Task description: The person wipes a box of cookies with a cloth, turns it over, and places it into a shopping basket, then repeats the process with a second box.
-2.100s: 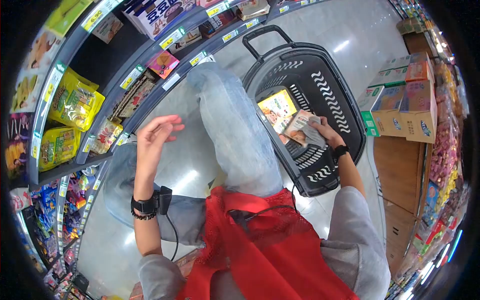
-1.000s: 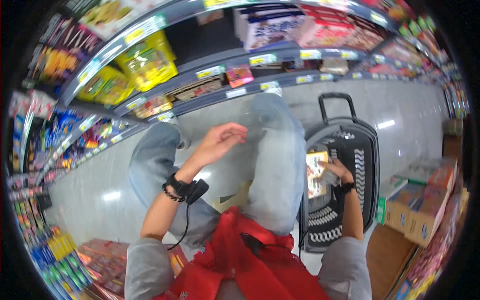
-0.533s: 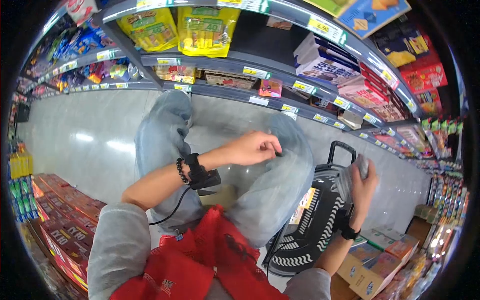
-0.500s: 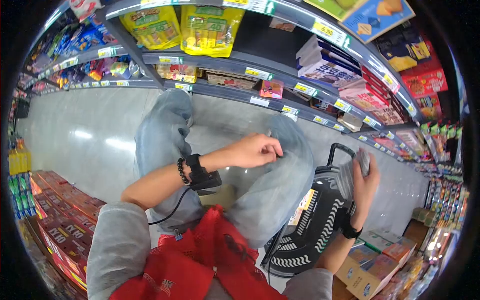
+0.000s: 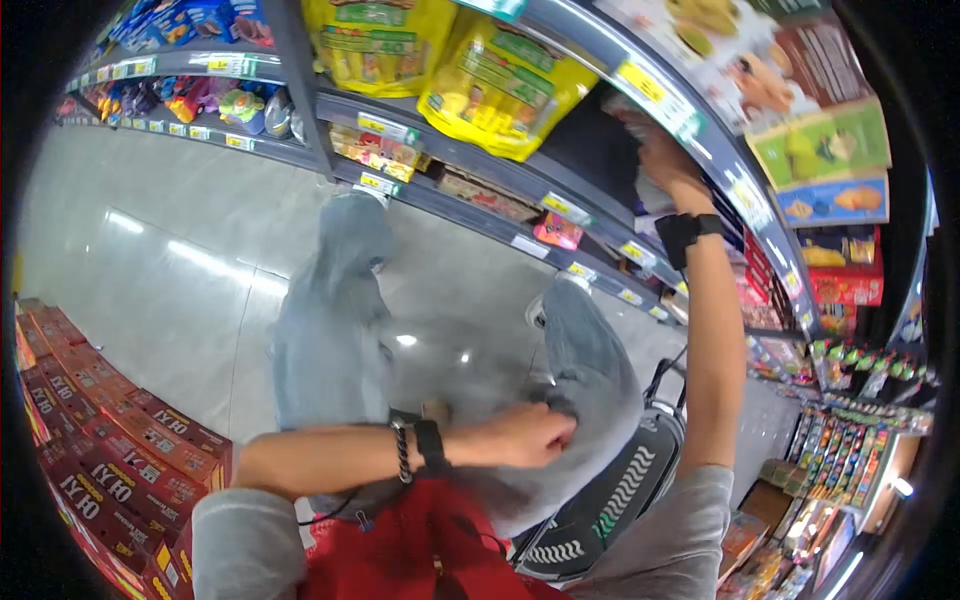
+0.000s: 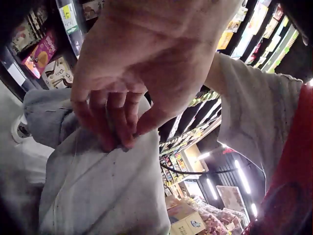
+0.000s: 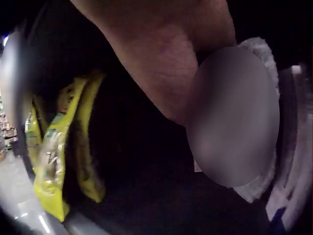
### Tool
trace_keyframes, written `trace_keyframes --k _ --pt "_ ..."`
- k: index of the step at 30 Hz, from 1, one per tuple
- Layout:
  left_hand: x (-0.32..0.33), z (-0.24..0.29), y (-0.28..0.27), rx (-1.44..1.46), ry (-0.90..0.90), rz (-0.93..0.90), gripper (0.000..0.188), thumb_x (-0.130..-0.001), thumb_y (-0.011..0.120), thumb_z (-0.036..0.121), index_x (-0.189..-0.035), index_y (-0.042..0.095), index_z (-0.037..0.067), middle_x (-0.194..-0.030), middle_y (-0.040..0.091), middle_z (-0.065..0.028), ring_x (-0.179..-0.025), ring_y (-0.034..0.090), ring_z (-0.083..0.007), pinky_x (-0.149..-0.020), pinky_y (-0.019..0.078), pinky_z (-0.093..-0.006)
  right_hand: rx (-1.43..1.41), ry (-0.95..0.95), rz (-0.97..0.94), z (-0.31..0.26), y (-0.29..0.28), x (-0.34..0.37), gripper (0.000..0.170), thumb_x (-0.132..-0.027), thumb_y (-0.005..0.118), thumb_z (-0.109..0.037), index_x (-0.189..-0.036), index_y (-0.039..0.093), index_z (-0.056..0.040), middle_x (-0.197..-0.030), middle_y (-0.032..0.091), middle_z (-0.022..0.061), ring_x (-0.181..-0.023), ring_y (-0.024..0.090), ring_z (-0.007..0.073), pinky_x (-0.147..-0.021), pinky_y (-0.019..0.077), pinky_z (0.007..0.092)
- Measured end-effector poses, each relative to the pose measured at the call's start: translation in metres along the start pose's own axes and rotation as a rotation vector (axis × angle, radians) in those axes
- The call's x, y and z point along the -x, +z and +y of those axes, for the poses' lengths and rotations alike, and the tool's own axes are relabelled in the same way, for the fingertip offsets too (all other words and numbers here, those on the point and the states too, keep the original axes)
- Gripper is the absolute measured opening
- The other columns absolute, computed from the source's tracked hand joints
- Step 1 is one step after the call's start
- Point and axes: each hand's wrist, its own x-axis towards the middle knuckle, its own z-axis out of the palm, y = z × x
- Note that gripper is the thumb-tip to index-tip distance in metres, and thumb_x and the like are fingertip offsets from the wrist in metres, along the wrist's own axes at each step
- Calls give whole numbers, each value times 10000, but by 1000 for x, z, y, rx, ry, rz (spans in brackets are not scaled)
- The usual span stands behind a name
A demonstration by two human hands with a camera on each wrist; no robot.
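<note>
My right hand (image 5: 672, 165) reaches into the dark gap on the shelf (image 5: 590, 135), gripping a greyish packet (image 7: 252, 193). A blurred oval covers most of the packet in the right wrist view, and the fingers are largely hidden there. Yellow snack bags (image 5: 510, 90) stand to the left of that hand, while upright packs (image 7: 293, 132) are close on its other side. Over the jeans at the bent knee (image 6: 107, 181) is my left hand (image 6: 142, 73), its fingers loosely curled with nothing seen in them.
The black shopping basket (image 5: 625, 490) is on the floor beside the right leg, partly hidden by the arm. Stacked red cartons (image 5: 100, 450) lie at the lower left. Price-tagged shelf edges (image 5: 560, 207) run across the front.
The right hand has lifted the packet out of the basket and carried it up and forward into the shelf. The view has turned towards the shelves; the left hand stays near the knee.
</note>
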Motion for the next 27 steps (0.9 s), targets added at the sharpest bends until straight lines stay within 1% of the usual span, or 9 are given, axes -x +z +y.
trace_keyframes --k 5,10,15,16,18,20,23,25,27 --pt "-4 -1 10 -11 138 74 149 -852 612 226 -900 565 93 -714 633 -144 -715 652 -371 -625 485 -505 -89 129 140 42 42 -60 509 -903 554 -204 -1382 474 -50 -1417 479 221 -1305 452 409 -1062 389 464" --pt "2 3 6 -13 165 111 201 -888 587 287 -891 562 88 -710 641 -155 -713 654 -380 -626 482 -520 -131 139 251 38 49 -59 429 -955 490 -227 -1348 524 -60 -1385 524 204 -1272 490 401 -1044 404 471" --pt "-7 9 -4 87 94 54 286 -940 562 368 -916 577 83 -739 657 -160 -725 662 -382 -637 489 -502 223 -161 442 28 34 -19 384 -978 471 -223 -1303 570 -45 -1289 599 218 -1165 576 401 -986 448 478" --pt "-9 13 -3 111 59 38 305 -950 555 386 -922 580 83 -745 660 -160 -728 664 -382 -639 490 -499 280 -179 305 30 36 -17 388 -938 520 -204 -1283 567 -33 -1258 609 235 -1138 592 406 -967 462 496" --pt "-18 11 0 220 93 116 307 -982 524 374 -917 592 82 -745 666 -104 -701 663 -271 -650 495 -429 234 -109 247 -31 -19 34 382 -882 586 -205 -1223 581 -33 -1177 640 212 -1045 637 399 -865 516 503" --pt "-26 21 -18 341 126 200 282 -1001 505 320 -913 593 67 -731 656 -72 -689 644 -195 -657 495 -373 119 -73 177 -63 -47 86 533 -788 713 -194 -1265 510 -71 -1138 634 165 -926 655 383 -738 546 459" --pt "-28 38 -40 553 259 431 217 -1012 480 200 -931 597 37 -730 621 -39 -693 589 -121 -669 475 -295 -98 -78 257 -94 -78 153 537 -770 704 -96 -1271 510 -109 -1181 598 126 -790 661 381 -639 543 470" --pt "-27 47 -54 559 360 591 157 -997 484 111 -951 598 14 -784 603 -49 -727 587 -111 -687 465 -270 -190 -90 263 -107 -103 190 565 -743 702 -60 -1275 518 -105 -1208 577 103 -754 666 365 -612 553 462" --pt "-24 58 -83 201 557 952 107 -965 543 106 -945 609 23 -927 571 -55 -821 553 -115 -735 446 -241 -258 -100 209 -114 -136 218 627 -718 704 -34 -1310 513 -112 -1216 570 97 -779 662 360 -634 552 459"
